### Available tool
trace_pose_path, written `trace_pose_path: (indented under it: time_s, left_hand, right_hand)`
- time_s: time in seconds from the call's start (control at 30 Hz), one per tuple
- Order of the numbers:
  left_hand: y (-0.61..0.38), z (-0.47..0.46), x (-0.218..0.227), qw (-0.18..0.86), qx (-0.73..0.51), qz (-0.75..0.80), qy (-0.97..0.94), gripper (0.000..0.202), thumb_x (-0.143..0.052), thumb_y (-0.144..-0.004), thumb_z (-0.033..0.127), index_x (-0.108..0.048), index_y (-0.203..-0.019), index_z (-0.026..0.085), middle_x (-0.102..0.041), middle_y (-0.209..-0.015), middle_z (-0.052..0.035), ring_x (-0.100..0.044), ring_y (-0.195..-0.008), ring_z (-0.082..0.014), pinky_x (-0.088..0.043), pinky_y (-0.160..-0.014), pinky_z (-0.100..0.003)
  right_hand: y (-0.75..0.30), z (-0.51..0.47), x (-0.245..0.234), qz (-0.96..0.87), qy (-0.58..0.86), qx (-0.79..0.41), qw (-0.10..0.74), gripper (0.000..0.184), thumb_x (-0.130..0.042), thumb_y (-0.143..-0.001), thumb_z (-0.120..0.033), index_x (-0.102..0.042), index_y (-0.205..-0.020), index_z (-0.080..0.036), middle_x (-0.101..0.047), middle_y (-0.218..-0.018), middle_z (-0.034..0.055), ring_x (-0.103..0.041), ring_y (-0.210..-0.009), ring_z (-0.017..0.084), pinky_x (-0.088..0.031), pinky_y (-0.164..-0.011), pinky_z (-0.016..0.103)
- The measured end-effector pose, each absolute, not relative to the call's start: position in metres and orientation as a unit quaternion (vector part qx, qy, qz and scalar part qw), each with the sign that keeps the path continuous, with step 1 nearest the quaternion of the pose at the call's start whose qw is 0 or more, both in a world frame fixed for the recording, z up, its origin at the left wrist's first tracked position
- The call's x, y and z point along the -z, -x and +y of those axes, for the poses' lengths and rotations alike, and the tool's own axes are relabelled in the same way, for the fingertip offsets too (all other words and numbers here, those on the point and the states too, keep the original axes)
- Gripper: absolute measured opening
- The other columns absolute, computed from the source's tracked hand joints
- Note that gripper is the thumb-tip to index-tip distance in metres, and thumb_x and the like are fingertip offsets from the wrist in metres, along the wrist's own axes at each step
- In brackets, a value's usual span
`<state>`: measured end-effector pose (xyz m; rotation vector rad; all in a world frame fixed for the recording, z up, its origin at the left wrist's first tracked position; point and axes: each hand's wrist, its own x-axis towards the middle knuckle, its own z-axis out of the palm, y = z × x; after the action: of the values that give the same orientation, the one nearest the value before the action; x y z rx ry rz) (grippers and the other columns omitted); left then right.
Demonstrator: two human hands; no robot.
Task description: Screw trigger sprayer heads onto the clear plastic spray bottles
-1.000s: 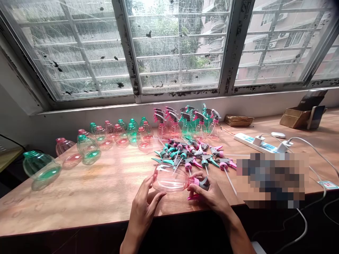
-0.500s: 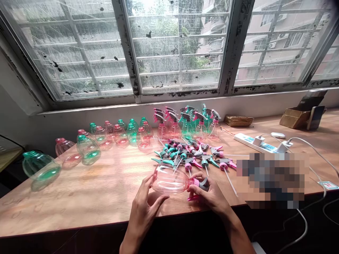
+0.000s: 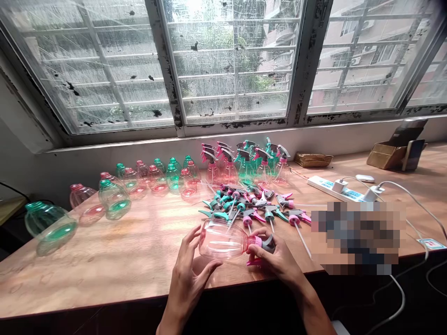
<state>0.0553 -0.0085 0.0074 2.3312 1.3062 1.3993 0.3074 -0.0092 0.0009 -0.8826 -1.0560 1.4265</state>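
Note:
A clear pink plastic bottle lies on its side just above the wooden table, near the front edge. My left hand cups its base with thumb and fingers spread round it. My right hand pinches the pink and grey trigger sprayer head at the bottle's neck. Right behind lies a heap of loose trigger sprayer heads in pink, teal and grey, their thin tubes sticking out.
Several capless pink and green bottles stand along the back left, and more at far left. Finished spray bottles cluster by the window wall. A power strip with white cables, a cardboard box and a brown packet sit right.
The pink bottle has lifted slightly and my left fingers have shifted round its base; my right hand stays on the sprayer head. The view has tilted a little.

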Motion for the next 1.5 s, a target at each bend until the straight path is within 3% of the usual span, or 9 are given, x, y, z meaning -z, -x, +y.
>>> trace_pose_path:
  time_s: [0.3,0.43,0.6,0.8,1.0,1.17,1.37,1.5]
  left_hand:
    - [-0.056,-0.006,-0.005,0.050,-0.467,0.426,-0.773,0.042,-0.066,-0.099,0.035,-0.054,-0.139,0.029,-0.052,-0.148,-0.0129,-0.050,-0.141,-0.0334,-0.052,-0.108,-0.053]
    - [-0.056,-0.009,-0.008,0.071,-0.462,0.428,-0.773,0.045,-0.068,-0.097,0.039,-0.054,-0.139,0.030,-0.052,-0.149,-0.0126,-0.049,-0.142,-0.0339,-0.052,-0.108,-0.051]
    - [-0.053,-0.007,-0.001,0.104,-0.486,0.424,-0.757,0.033,-0.059,-0.102,0.038,-0.059,-0.134,0.031,-0.050,-0.150,-0.0119,-0.055,-0.136,-0.0315,-0.057,-0.102,-0.046]
    - [-0.055,-0.002,0.004,0.093,-0.493,0.420,-0.756,0.042,-0.060,-0.101,0.034,-0.053,-0.143,0.033,-0.048,-0.152,-0.0118,-0.053,-0.137,-0.0316,-0.062,-0.094,-0.043]
    - [-0.057,-0.008,-0.006,0.088,-0.474,0.427,-0.765,0.051,-0.067,-0.097,0.036,-0.050,-0.145,0.032,-0.049,-0.153,-0.0126,-0.048,-0.142,-0.0344,-0.055,-0.105,-0.051]
    - [-0.054,-0.003,0.000,0.113,-0.489,0.422,-0.755,0.036,-0.059,-0.102,0.038,-0.057,-0.137,0.030,-0.047,-0.153,-0.0132,-0.050,-0.140,-0.0328,-0.058,-0.101,-0.047]
    - [-0.056,-0.003,-0.003,0.085,-0.469,0.427,-0.768,0.047,-0.062,-0.100,0.032,-0.049,-0.146,0.034,-0.047,-0.153,-0.0115,-0.050,-0.141,-0.0330,-0.055,-0.106,-0.052]
    - [-0.056,-0.006,-0.007,0.084,-0.463,0.425,-0.773,0.055,-0.068,-0.097,0.039,-0.047,-0.147,0.032,-0.049,-0.151,-0.0124,-0.048,-0.142,-0.0356,-0.053,-0.108,-0.054]
  right_hand:
    - [-0.308,-0.007,0.000,-0.457,0.364,-0.576,0.572,0.045,-0.090,-0.074,-0.046,-0.062,-0.099,-0.022,-0.074,-0.073,-0.0016,-0.073,-0.062,0.018,-0.068,-0.059,0.032]
    - [-0.308,-0.008,0.000,-0.450,0.368,-0.589,0.561,0.047,-0.090,-0.074,-0.047,-0.060,-0.100,-0.022,-0.075,-0.074,-0.0011,-0.074,-0.064,0.019,-0.068,-0.057,0.033]
    - [-0.307,-0.008,0.000,-0.443,0.373,-0.595,0.557,0.052,-0.093,-0.069,-0.049,-0.062,-0.099,-0.022,-0.073,-0.075,-0.0020,-0.074,-0.064,0.020,-0.069,-0.057,0.035]
    - [-0.307,-0.007,0.003,-0.451,0.370,-0.591,0.556,0.049,-0.092,-0.072,-0.047,-0.061,-0.100,-0.022,-0.072,-0.076,-0.0021,-0.074,-0.064,0.019,-0.070,-0.059,0.037]
    - [-0.306,-0.005,0.005,-0.450,0.380,-0.590,0.553,0.052,-0.093,-0.069,-0.049,-0.060,-0.100,-0.023,-0.072,-0.077,-0.0023,-0.075,-0.063,0.020,-0.070,-0.060,0.038]
    - [-0.306,-0.006,0.000,-0.458,0.377,-0.587,0.550,0.050,-0.093,-0.069,-0.047,-0.062,-0.098,-0.022,-0.070,-0.078,-0.0032,-0.073,-0.063,0.018,-0.070,-0.058,0.036]
    - [-0.307,-0.008,-0.003,-0.458,0.374,-0.580,0.560,0.050,-0.092,-0.070,-0.049,-0.062,-0.099,-0.021,-0.070,-0.074,-0.0026,-0.074,-0.062,0.020,-0.070,-0.057,0.037]
    - [-0.307,-0.007,-0.001,-0.465,0.377,-0.579,0.554,0.051,-0.092,-0.069,-0.051,-0.062,-0.098,-0.022,-0.070,-0.072,-0.0031,-0.074,-0.063,0.020,-0.069,-0.059,0.037]
